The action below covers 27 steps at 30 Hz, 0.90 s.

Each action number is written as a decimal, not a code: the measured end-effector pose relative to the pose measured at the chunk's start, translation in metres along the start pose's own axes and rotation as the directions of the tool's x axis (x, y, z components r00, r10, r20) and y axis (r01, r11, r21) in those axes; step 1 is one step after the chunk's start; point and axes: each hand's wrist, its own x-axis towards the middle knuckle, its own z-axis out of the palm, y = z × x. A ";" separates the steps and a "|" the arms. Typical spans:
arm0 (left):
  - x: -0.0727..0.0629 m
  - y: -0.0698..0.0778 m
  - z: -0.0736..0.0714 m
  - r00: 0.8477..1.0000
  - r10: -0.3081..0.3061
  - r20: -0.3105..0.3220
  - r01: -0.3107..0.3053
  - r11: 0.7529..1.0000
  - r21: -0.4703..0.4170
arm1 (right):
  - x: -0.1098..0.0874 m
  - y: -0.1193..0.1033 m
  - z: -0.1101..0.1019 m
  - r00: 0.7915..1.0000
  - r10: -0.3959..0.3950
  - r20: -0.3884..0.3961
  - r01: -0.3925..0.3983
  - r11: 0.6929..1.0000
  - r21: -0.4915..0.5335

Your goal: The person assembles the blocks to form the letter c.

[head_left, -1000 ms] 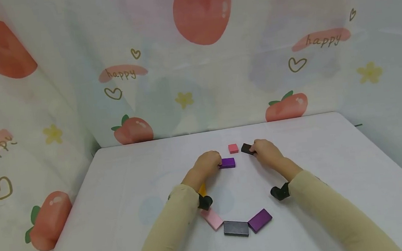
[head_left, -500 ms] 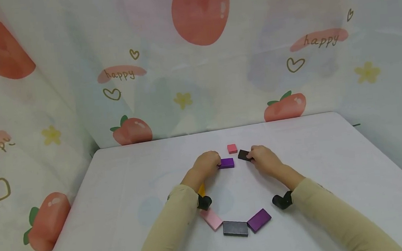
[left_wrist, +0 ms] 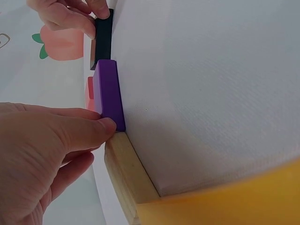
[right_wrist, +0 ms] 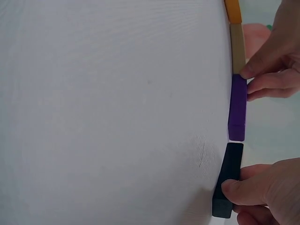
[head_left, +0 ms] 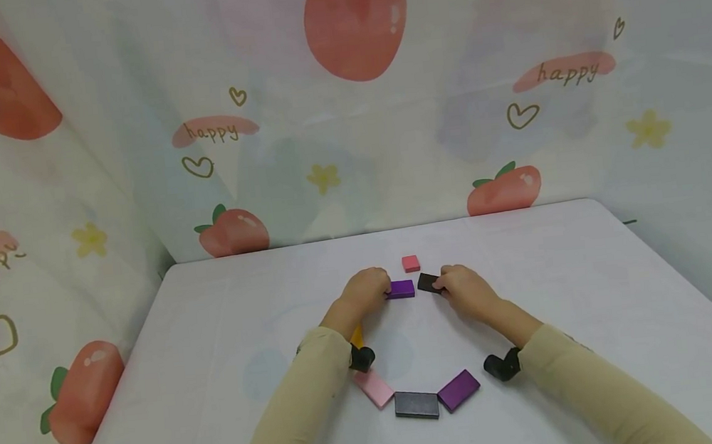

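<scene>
Thumb and fingers of my left hand (head_left: 366,292) pinch the left end of a purple block (head_left: 401,290) lying on the table. A bare wooden block (left_wrist: 129,164) meets that pinched end in the left wrist view, with a yellow-orange block (left_wrist: 225,199) beyond it. My right hand (head_left: 469,293) grips a black block (head_left: 428,283) between thumb and fingers, slightly slanted. In the right wrist view, a narrow gap parts the free end of the black block (right_wrist: 229,164) from the purple block (right_wrist: 238,110).
A small coral-red block (head_left: 411,264) sits just behind the purple and black ones. Nearer my body, a pink block (head_left: 375,389), a dark grey block (head_left: 416,405) and a dark purple block (head_left: 459,391) form a curve on the white table (head_left: 229,377). A fruit-print curtain (head_left: 375,149) stands behind.
My right hand has brought the black block toward me and a little left, from beside the coral-red block to close by the purple block's right end. My left hand stays on the purple block.
</scene>
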 end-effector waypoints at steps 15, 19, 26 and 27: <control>-0.001 0.001 -0.001 1.000 0.008 -0.016 -0.008 1.000 0.015 | -0.006 -0.007 0.000 0.999 -0.038 -0.032 0.038 0.999 0.005; -0.001 0.002 -0.001 1.000 0.003 -0.009 -0.003 1.000 0.004 | -0.008 -0.008 0.001 0.998 -0.045 -0.033 0.045 0.999 0.002; -0.001 0.001 -0.001 1.000 0.009 -0.018 -0.009 1.000 0.013 | -0.009 -0.010 0.002 0.996 -0.063 -0.059 0.064 0.998 0.010; -0.001 0.001 -0.001 1.000 0.010 -0.018 -0.009 1.000 0.014 | -0.009 -0.010 0.002 0.997 -0.059 -0.058 0.059 0.998 0.011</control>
